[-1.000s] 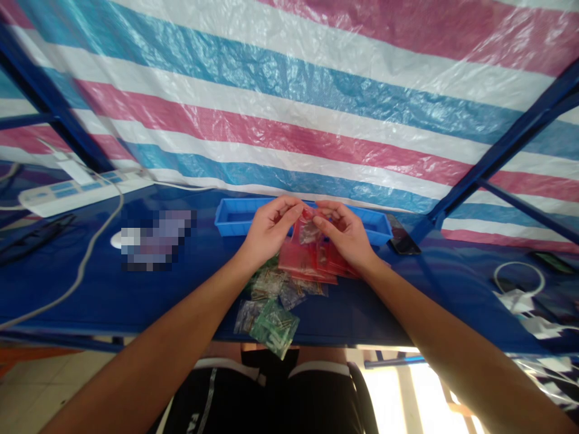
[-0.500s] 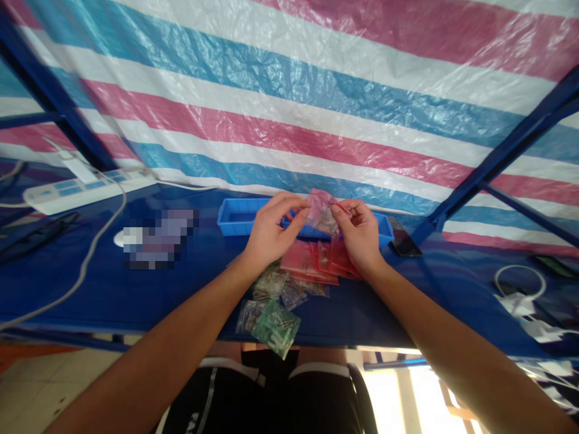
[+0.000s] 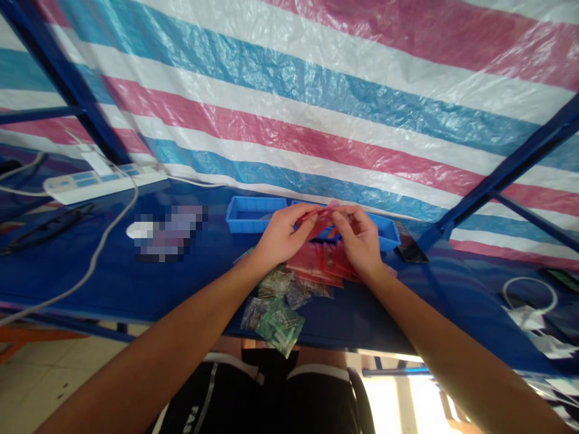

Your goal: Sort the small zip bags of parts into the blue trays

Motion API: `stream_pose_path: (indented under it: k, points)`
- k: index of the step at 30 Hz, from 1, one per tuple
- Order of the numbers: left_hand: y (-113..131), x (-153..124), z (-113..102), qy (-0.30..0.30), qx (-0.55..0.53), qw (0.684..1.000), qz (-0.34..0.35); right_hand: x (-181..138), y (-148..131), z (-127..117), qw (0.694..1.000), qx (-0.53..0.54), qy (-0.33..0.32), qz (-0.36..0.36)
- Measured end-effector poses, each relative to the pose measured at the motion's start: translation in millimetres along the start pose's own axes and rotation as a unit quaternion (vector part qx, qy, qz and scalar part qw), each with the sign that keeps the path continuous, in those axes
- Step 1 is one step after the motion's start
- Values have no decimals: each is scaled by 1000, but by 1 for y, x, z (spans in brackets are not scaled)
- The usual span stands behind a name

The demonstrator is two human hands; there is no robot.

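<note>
My left hand [image 3: 290,232] and my right hand [image 3: 358,235] meet over the middle of the table, both closed on a small pinkish-red plastic bag [image 3: 322,220]. Its contents cannot be made out. Just below them lie several red plastic bags [image 3: 312,260] in an overlapping row. Nearer the table's front edge are clear bags [image 3: 274,283] of small metal parts and a green bag [image 3: 281,325] that sticks out over the edge. Behind my hands stand blue plastic bins [image 3: 254,224], partly hidden by my fingers.
A dark phone [image 3: 412,247] lies right of the bins. On the left are a white power strip [image 3: 97,185], a grey cable [image 3: 103,241], glasses [image 3: 49,229] and a round white object [image 3: 141,229]. A white ring-shaped cable [image 3: 554,295] sits at the right. Striped sheeting [image 3: 316,120] hangs behind.
My left fingers have closed on the bag, and both hands are nearer together. The bag is lower and more covered by fingers. The view has shifted slightly.
</note>
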State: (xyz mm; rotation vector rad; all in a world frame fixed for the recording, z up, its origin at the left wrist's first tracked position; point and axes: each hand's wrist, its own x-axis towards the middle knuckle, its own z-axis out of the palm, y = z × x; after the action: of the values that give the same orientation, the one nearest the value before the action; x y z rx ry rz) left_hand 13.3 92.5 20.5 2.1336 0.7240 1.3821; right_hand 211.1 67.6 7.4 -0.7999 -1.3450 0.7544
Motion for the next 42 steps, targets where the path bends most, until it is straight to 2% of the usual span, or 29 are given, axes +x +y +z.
stream_pose_path:
  k: [3, 6, 9, 14, 19, 23, 28, 34, 38, 40, 42]
  points:
    - [1, 0, 0, 15, -47, 998, -25, 2, 4, -1, 1000, -15, 20, 6]
    - [5, 1, -1, 22, -79, 996, -34, 2, 3, 0, 1000, -13, 2, 17]
    - [8, 2, -2, 6, -80, 996, -35, 1, 2, 2, 1000, -9, -15, 14]
    - [11, 3, -3, -15, -106, 993, -49, 0, 1, 2, 1000, 19, -7, 20]
    - [8, 3, -2, 0, -93, 994, -55, -2, -2, 1, 998, 14, -38, 57]
    - [7, 3, -3, -6, -77, 995, -70, -3, -2, 3, 997, 12, -35, 64]
    - [12, 4, -3, -47, -74, 994, -59, -2, 2, -1, 998, -17, -41, 37]
    - [27, 4, -6, -133, -1, 990, -34, -1, -1, -4, 995, -76, -62, 22]
    - [33, 2, -4, -194, 48, 978, -55, -1, -6, -5, 992, -108, -64, 12]
    - [32, 0, -2, -203, 72, 975, -57, -1, -7, -6, 992, -111, -67, 4]
    - [29, -1, 1, -188, 78, 978, -45, -1, -5, -6, 992, -108, -64, -1]
